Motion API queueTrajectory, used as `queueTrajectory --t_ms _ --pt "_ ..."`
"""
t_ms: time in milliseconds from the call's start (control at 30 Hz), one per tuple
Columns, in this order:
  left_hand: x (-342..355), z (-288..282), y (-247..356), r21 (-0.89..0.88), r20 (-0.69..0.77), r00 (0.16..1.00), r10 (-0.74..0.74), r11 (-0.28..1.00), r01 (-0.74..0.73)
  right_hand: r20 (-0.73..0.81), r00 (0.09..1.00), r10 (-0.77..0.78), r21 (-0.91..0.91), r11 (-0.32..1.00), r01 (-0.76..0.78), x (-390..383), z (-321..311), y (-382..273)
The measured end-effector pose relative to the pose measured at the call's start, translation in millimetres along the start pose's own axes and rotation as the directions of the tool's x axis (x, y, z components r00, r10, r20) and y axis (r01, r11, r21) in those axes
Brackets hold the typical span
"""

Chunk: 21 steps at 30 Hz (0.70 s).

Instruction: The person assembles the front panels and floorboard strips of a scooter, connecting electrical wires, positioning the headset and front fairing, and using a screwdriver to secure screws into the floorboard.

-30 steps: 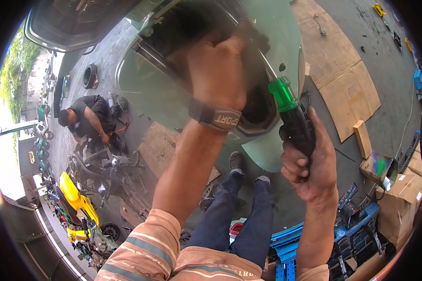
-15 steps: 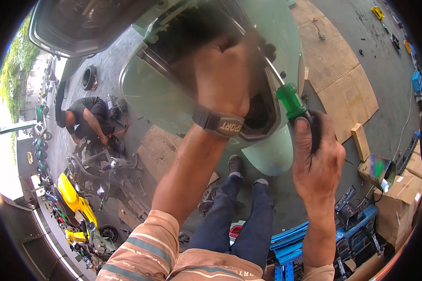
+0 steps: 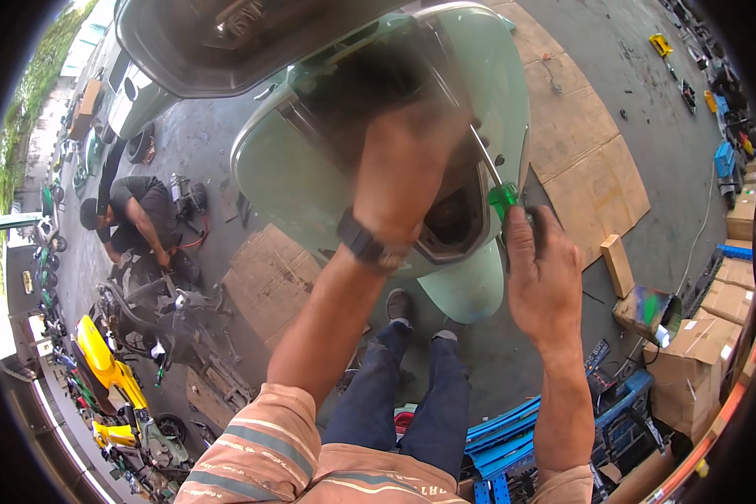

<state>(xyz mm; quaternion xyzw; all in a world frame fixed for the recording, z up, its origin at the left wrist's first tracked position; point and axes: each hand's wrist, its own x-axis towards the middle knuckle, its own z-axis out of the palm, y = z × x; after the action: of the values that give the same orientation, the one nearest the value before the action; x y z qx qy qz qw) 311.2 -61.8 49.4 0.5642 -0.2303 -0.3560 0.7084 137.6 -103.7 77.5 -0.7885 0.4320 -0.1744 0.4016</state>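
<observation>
Screwdriver (image 3: 503, 196) in curled right fingers (image 3: 522, 239) risked scratching the green panel (image 3: 290, 181) if it skidded; left hand (image 3: 401, 172) was too blurred to tell its grip.

Wooden block (image 3: 617, 265) beside flat cardboard (image 3: 584, 164)

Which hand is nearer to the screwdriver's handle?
The right: the right hand holds the handle; the left hand is away from it, to its left, over the pale green bodywork.

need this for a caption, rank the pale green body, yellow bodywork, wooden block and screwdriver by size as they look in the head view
1. Pale green body
2. Yellow bodywork
3. Wooden block and screwdriver: too alike to rank; the right hand hides part of the screwdriver.
</observation>
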Motion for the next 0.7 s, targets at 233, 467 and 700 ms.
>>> queueTrajectory --t_ms 233,467,700 --pt "-38.5 -27.7 22.9 0.868 -0.196 0.731 0.654 0.463 -0.181 0.299 0.934 0.194 0.335 0.896 -0.293 6.3 -21.7 24.0" --pt "-50.9 -69.8 28.5 0.954 0.037 0.676 0.736 0.176 -0.244 0.429 0.884 0.186 0.446 0.807 -0.386 16.0 -25.1 23.4" --pt "-110.2 -8.6 -9.9 0.288 0.048 0.978 -0.202 0.94 0.18 0.368 0.921 0.132 0.361 0.892 -0.272 -28.9 -33.5 32.8"
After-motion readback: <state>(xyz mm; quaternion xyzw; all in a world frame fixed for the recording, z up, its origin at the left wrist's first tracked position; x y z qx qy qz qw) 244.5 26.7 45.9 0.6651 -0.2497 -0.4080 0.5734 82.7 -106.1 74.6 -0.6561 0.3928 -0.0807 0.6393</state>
